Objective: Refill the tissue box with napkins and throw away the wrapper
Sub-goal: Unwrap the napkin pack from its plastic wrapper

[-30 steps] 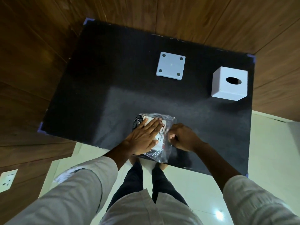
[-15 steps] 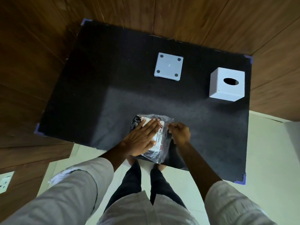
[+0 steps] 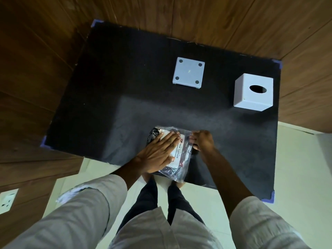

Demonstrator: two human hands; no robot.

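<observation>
A clear plastic pack of napkins (image 3: 181, 155), labelled "BIG TISSUES", lies at the near edge of the black mat (image 3: 125, 114). My left hand (image 3: 158, 153) lies flat on top of the pack, fingers together, pressing it down. My right hand (image 3: 202, 140) is at the pack's right edge, its fingers pinching the clear wrapper there. The white cube tissue box (image 3: 253, 95), with an oval slot on top, stands at the mat's far right. Its white square base plate (image 3: 188, 73), with a dark dot in each corner, lies apart at the far middle.
The mat covers a table set against dark wooden walls (image 3: 45, 51). Pale floor tiles (image 3: 301, 159) show to the right and below. My legs and feet (image 3: 161, 198) are under the table's near edge. A wall socket (image 3: 8, 200) sits at lower left.
My right hand has slid up along the pack's right edge and straightened its wrist. My left hand stays pressed on the pack.
</observation>
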